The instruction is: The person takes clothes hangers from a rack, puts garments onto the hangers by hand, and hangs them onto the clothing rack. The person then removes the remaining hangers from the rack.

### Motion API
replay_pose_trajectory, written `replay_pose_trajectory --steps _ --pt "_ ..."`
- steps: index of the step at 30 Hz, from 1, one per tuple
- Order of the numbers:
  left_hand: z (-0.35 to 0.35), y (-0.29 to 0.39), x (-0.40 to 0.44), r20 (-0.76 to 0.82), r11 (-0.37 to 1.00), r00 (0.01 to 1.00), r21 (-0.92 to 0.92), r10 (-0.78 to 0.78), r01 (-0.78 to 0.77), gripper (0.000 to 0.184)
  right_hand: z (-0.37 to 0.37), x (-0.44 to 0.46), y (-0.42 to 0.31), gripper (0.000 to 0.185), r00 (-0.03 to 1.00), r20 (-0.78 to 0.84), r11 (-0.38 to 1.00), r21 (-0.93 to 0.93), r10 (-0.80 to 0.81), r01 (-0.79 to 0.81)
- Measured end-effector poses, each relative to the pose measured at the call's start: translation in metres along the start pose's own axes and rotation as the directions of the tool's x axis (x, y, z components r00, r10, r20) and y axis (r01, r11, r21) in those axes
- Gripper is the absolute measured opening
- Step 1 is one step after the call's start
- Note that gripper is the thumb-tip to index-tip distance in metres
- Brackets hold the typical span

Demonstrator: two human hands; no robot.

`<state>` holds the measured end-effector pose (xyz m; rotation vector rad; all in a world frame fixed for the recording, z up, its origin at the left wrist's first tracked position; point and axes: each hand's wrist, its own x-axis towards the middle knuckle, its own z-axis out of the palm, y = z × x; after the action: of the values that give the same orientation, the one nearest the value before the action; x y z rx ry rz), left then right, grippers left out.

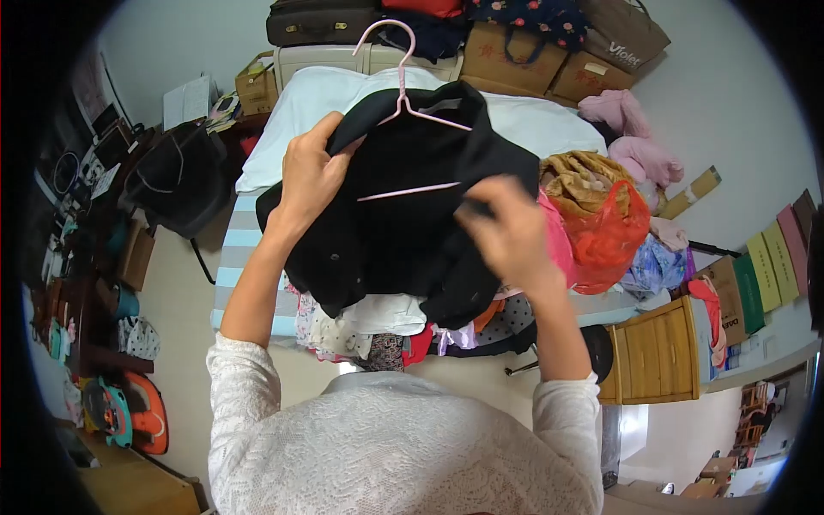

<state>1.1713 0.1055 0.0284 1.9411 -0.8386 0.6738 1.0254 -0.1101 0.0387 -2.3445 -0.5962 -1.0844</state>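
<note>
A black jacket (pixel 403 232) with a collar and buttons hangs open in front of me on a pink hanger (pixel 403 69). The hanger's hook rises above the collar, and its lower bar crosses the jacket's inside. My left hand (pixel 313 172) is closed on the jacket's collar edge at the left, thumb on the near side. Over the right front edge of the jacket is my right hand (pixel 506 227), its fingers bent and smeared by motion. Whether those fingers grip the cloth cannot be made out.
Behind the jacket is a bed with a white cover (pixel 300 129) and folded clothes (pixel 378 316) at its near edge. A red plastic bag (pixel 611 245) sits on the right. Cardboard boxes (pixel 511 60) stand behind; a black chair (pixel 176 180) is left, a wooden cabinet (pixel 657 352) right.
</note>
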Motion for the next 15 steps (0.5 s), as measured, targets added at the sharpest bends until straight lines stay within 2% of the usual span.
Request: replay_pose_trajectory --steps 1,2,4,5,6,7,8,10,11,14,15 --pt "-0.002 0.008 -0.001 -0.030 0.999 0.999 -0.043 0.023 -0.024 0.014 -0.003 -0.007 -0.013 0.024 0.977 0.213 0.995 -0.090 -0.028 0.048" --pt "-0.004 0.013 -0.001 -0.061 0.995 0.997 -0.086 0.044 -0.049 0.014 -0.011 -0.015 -0.014 0.025 0.936 0.341 0.974 -0.167 -0.087 0.151" --pt "-0.008 0.013 -0.001 -0.062 0.984 0.994 -0.150 0.086 -0.094 0.014 -0.035 -0.012 -0.011 0.021 0.981 0.095 0.973 -0.143 -0.170 0.183" --pt "-0.009 0.013 -0.002 -0.062 0.969 0.991 -0.210 0.120 -0.130 0.013 -0.047 -0.017 -0.012 0.018 0.994 -0.096 0.990 -0.127 0.054 -0.066" --pt "-0.009 0.015 -0.003 -0.058 0.968 0.991 -0.216 0.120 -0.129 0.013 -0.059 -0.016 -0.005 0.021 0.953 -0.261 0.985 -0.027 0.156 -0.169" --pt "-0.009 0.016 -0.003 -0.021 0.958 0.988 -0.242 0.153 -0.153 0.012 -0.073 -0.007 -0.001 0.030 0.954 -0.299 0.951 -0.299 -0.018 -0.076" --pt "-0.009 0.018 -0.002 0.012 0.947 0.982 -0.269 0.188 -0.178 0.011 -0.075 -0.005 0.005 0.030 0.954 -0.301 0.949 -0.306 -0.018 -0.079" --pt "-0.004 0.027 -0.005 0.008 0.933 0.977 -0.299 0.215 -0.203 0.010 -0.073 -0.011 0.018 0.035 0.999 0.025 0.912 -0.408 -0.034 0.042" --pt "-0.003 0.032 -0.006 0.000 0.930 0.977 -0.307 0.213 -0.203 0.010 -0.069 -0.023 0.020 0.035 0.983 0.173 0.916 -0.401 0.066 0.009" --pt "0.002 0.040 -0.008 -0.010 0.930 0.978 -0.309 0.209 -0.201 0.010 -0.064 -0.041 0.025 0.021 0.997 -0.061 0.917 -0.393 0.043 -0.064" --pt "0.005 0.045 -0.010 0.007 0.918 0.978 -0.347 0.207 -0.192 0.010 -0.067 -0.042 0.022 0.021 0.997 -0.058 0.917 -0.395 0.044 -0.064"
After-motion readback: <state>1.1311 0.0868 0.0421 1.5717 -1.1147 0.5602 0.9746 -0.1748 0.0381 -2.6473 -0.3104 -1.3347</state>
